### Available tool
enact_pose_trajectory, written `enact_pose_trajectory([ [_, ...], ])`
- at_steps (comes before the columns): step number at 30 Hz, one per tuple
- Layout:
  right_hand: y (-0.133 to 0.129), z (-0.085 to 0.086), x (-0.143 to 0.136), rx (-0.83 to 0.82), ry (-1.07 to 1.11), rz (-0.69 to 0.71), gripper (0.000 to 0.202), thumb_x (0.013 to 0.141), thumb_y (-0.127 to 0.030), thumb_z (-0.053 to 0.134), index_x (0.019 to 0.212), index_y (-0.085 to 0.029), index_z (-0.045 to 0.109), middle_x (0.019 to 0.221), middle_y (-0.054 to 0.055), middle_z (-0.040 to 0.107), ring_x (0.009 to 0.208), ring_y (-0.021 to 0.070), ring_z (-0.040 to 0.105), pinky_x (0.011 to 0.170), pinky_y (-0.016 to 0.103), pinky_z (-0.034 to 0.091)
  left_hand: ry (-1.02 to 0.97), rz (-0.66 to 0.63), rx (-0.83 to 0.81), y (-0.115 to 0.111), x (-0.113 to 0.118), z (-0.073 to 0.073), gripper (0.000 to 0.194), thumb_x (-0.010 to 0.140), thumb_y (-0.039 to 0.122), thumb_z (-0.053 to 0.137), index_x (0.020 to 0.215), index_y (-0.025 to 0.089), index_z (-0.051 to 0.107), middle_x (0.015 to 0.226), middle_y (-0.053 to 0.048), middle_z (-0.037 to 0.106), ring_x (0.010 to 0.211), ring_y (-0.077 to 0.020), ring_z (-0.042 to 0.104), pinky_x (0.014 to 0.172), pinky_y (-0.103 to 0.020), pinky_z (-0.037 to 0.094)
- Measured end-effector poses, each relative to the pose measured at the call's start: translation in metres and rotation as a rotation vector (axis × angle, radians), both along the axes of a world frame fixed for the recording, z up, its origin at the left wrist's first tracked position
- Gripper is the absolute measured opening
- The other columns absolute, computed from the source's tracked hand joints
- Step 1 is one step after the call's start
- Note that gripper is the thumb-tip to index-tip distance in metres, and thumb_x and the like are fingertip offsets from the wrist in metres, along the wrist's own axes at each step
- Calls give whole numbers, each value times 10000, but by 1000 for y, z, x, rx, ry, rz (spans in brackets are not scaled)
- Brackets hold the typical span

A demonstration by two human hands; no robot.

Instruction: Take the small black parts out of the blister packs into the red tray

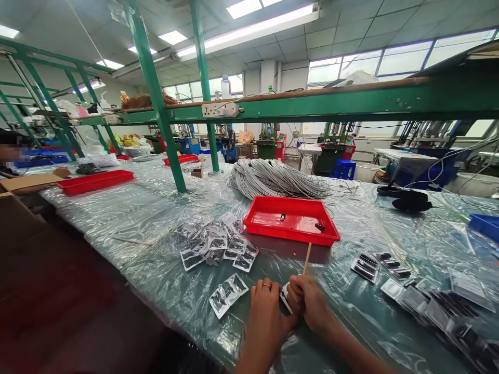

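Note:
My left hand (265, 306), with a ring on one finger, is curled beside a small silver-edged packet (286, 298) and grips its left side. My right hand (310, 301) is closed round a thin wooden stick (307, 258), which points up and away from the fist. The right fingers also touch the packet; most of it is hidden between the hands. Left of my hands lies a packet with dark contents (228, 295). Beyond it a loose pile of similar packets (212, 241) is spread out.
A red tray (290, 236) holding two small black parts sits ahead. Behind it rests a coil of grey cable (273, 179). More packets (436, 306) lie at right. A green post (167, 140) rises from the plastic-covered table (156, 249). Another person is at far left.

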State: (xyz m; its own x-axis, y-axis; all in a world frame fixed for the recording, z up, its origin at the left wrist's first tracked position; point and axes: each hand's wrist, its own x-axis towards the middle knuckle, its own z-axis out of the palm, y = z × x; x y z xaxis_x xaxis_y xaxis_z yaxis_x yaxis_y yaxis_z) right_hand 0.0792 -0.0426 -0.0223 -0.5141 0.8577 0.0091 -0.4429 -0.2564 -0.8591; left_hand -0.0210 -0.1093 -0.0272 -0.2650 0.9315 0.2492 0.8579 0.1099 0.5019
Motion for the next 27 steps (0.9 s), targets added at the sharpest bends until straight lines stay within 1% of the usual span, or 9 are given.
enact_pose_trajectory([
  [4,23,11,1,32,56,-18,507,756,-427,606,492,-227,222,416,-90,179,384,71,120,388,250,130,31,6,-54,-1,4,3,408,677,421,676,993,165,641,1120,-135,610,1144,-348,490,1009,-473,333],
  [6,36,12,-5,59,82,-45,507,739,-434,615,493,-224,223,415,-94,184,391,67,119,396,244,127,44,-16,-74,0,6,5,519,681,460,676,1096,154,619,1245,-166,566,1233,-375,431,1052,-502,293],
  [8,44,11,-12,79,88,-58,495,728,-432,620,492,-227,236,412,-98,191,386,64,123,393,243,121,45,-56,-87,2,8,7,589,692,490,670,1169,152,595,1311,-179,532,1264,-383,407,1062,-508,284],
  [13,43,4,-18,110,64,-56,485,735,-435,615,478,-230,258,408,-96,213,381,62,145,394,242,137,42,-122,-113,8,9,13,391,764,400,602,1079,169,622,1201,-136,589,1156,-326,495,986,-446,358],
  [15,38,1,-15,115,44,-54,482,730,-426,623,468,-228,271,404,-91,226,380,62,155,397,243,142,39,-127,-119,8,8,14,364,770,390,592,1063,175,617,1166,-120,594,1112,-313,515,954,-436,373],
  [19,21,-4,5,90,-4,-45,488,760,-402,624,469,-224,275,403,-83,222,375,67,144,388,248,122,42,-102,-117,5,10,14,346,775,416,595,1035,189,615,1128,-101,595,1075,-304,525,931,-431,370],
  [22,12,-5,23,23,-9,-13,493,770,-390,614,480,-226,251,405,-86,185,368,69,119,379,252,113,45,-110,-102,3,12,13,348,780,437,599,1037,203,612,1114,-87,597,1074,-300,525,930,-422,364],
  [24,15,-2,28,-23,10,-3,480,755,-391,610,481,-232,248,404,-89,177,360,68,114,369,253,117,45,-125,-106,3,14,14,363,765,437,621,1042,203,610,1145,-91,593,1100,-307,515,947,-427,357],
  [27,35,5,26,-11,55,-60,479,737,-400,612,480,-232,245,406,-95,184,369,63,112,367,239,129,26,-127,-113,2,14,15,388,744,425,651,1056,199,608,1195,-108,581,1146,-321,493,982,-447,337],
])
